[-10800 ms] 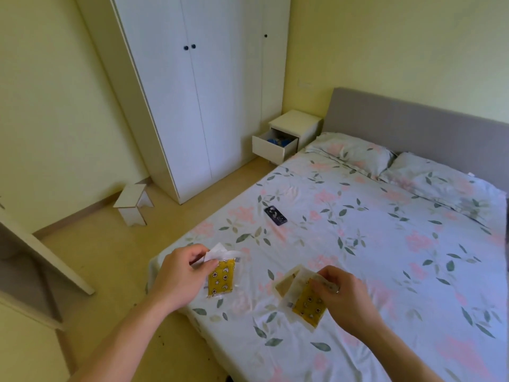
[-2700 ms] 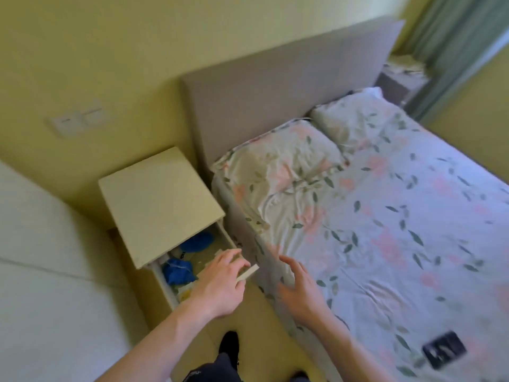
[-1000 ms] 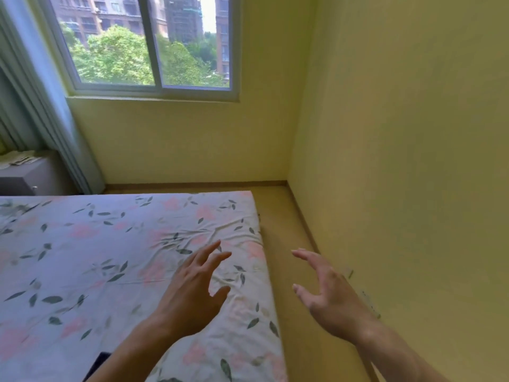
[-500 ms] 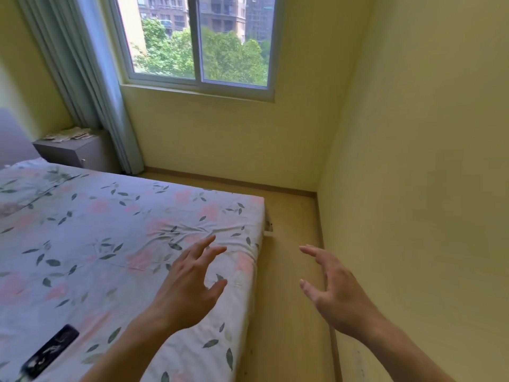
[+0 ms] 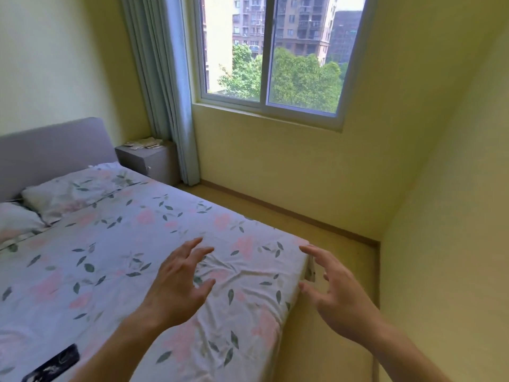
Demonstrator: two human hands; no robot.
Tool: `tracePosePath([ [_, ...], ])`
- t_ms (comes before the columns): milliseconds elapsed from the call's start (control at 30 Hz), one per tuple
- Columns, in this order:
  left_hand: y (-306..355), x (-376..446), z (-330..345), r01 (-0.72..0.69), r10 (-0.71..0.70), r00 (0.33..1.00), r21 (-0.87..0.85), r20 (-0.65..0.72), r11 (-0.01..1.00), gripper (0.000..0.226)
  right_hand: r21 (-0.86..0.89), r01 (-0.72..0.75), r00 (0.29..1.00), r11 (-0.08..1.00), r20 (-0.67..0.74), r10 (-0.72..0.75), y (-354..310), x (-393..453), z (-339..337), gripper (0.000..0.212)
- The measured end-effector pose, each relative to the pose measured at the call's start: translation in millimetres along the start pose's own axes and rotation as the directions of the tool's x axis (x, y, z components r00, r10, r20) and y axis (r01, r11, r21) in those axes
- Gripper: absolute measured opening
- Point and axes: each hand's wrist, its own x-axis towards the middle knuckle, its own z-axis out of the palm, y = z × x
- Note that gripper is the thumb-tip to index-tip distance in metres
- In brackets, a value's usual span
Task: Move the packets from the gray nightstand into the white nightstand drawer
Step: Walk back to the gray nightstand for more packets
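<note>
Packets (image 5: 143,144) lie loose on top of the gray nightstand (image 5: 146,164), far corner by the curtain (image 5: 165,86), well apart from us across the bed (image 5: 132,257). Left hand (image 5: 176,285) and right hand (image 5: 336,296) both empty, fingers spread. We should round the bed's foot, then gather the pile flat, pinching edges so none slide off.

Several pale flat paper packets (image 5: 143,143) lie scattered atop the closed gray box-shaped nightstand (image 5: 148,161), in the far corner.
</note>
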Motion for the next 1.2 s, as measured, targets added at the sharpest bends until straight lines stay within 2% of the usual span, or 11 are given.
tracePosePath([
  [100,43.8,76.0,31.4,-0.069,0.069,0.998,-0.047,0.0,0.997,0.064,-0.017,0.003,1.0,1.0,-0.027,-0.003,30.7,51.4,-37.0,0.066],
  [333,158.5,226.2,94.7,-0.242,0.25,0.966,-0.105,0.068,0.965,0.06,-0.004,-0.093,0.991,0.996,-0.101,0.092,131.1,146.3,-119.5,0.067],
  [467,198.1,311.5,134.5,-0.26,0.266,0.961,-0.078,0.073,0.962,0.061,0.009,-0.096,0.99,0.995,-0.108,0.096,195.1,214.8,-164.7,0.066],
  [700,240.3,432.3,181.7,-0.098,0.1,0.995,-0.047,0.028,0.994,0.059,0.041,-0.053,0.999,0.998,-0.006,0.054,285.0,346.9,-251.5,0.065],
  [833,252.2,483.2,193.2,0.016,-0.017,1.0,-0.038,-0.026,0.999,0.059,0.047,-0.002,0.997,0.999,0.073,-0.002,311.1,436.0,-288.3,0.066],
  [1067,235.4,564.2,223.4,0.266,-0.264,0.96,0.008,-0.09,0.964,0.057,0.081,0.101,0.964,0.992,0.239,-0.117,343.1,576.1,-298.7,0.066],
  [1200,225.5,647.4,252.7,0.33,-0.331,0.939,-0.02,-0.096,0.944,0.057,0.061,0.131,0.965,0.989,0.22,-0.142,381.4,663.9,-318.1,0.064],
])
